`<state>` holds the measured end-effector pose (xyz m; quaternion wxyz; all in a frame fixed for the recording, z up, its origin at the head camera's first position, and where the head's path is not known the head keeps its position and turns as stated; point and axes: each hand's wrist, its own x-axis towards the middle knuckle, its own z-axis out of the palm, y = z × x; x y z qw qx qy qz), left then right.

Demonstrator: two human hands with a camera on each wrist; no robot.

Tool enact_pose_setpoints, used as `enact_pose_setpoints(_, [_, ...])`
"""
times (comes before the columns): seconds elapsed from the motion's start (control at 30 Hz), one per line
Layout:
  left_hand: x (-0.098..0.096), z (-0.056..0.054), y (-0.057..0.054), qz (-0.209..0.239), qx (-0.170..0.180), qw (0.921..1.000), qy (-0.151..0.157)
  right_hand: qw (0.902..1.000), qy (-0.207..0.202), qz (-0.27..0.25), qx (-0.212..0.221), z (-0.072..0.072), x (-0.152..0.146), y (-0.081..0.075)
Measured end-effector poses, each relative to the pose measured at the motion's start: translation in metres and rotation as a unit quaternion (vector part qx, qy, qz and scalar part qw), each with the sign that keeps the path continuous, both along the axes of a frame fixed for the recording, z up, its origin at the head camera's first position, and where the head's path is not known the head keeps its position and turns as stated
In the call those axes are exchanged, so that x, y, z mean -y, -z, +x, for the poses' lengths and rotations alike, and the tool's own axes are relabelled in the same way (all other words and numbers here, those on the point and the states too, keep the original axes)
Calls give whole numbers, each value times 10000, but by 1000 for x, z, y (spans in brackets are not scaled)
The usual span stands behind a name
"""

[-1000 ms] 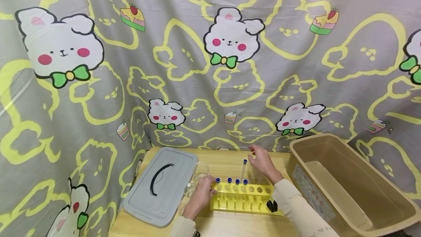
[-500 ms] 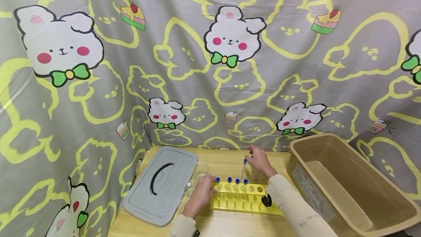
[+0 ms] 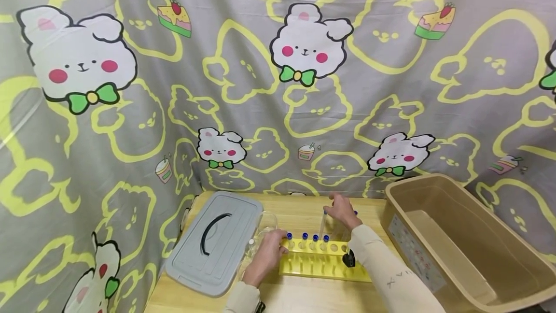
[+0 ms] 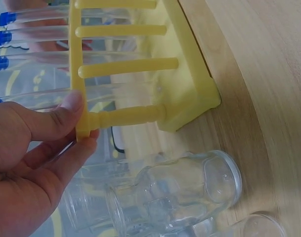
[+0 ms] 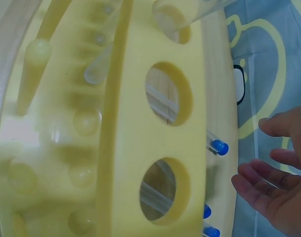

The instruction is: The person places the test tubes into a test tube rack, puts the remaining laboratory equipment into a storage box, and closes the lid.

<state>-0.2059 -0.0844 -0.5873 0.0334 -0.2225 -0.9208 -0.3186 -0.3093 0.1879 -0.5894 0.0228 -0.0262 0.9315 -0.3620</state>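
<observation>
A yellow test tube rack (image 3: 299,270) stands on the wooden table. Several tubes with blue caps (image 3: 305,236) sit in its left holes. My left hand (image 3: 267,255) grips the left end of its upper board, thumb and fingers on either side, as the left wrist view shows. Behind the rack, my right hand (image 3: 342,210) has its fingertips overlapping the cap of a test tube (image 3: 322,228) in the head view. From the right wrist, the fingers look spread, with nothing visible between them. Other tubes with blue caps (image 5: 219,146) lie behind the rack, partly hidden by it.
Clear glass jars (image 4: 180,192) lie on their sides close beneath my left hand. Left of them is a grey lid (image 3: 213,260) with a black handle. A brown plastic bin (image 3: 417,260) stands at the right. A patterned curtain (image 3: 256,62) hangs behind the table.
My right hand and forearm have shifted slightly left, its fingertips now over the tube's cap. Another blue cap shows beside that hand. The left hand keeps its hold on the rack.
</observation>
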Motion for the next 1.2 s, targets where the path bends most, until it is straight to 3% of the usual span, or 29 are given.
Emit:
enact_pose_setpoints(0.33, [1, -2, 1, -126, -152, 9998, -81, 9988, 15, 49, 484, -5, 1, 11])
enact_pose_setpoints(0.5, [2, -1, 1, 4, -4, 10000, -41, 9965, 131, 53, 818, -6, 1, 22])
enact_pose_setpoints(0.87, [0, -2, 3, -263, -404, 9988, -34, 9959, 154, 59, 892, -11, 8, 29])
enact_pose_setpoints(1.2, [2, -5, 6, -245, -770, 9967, 59, 9955, 129, -56, 938, -17, 14, 36])
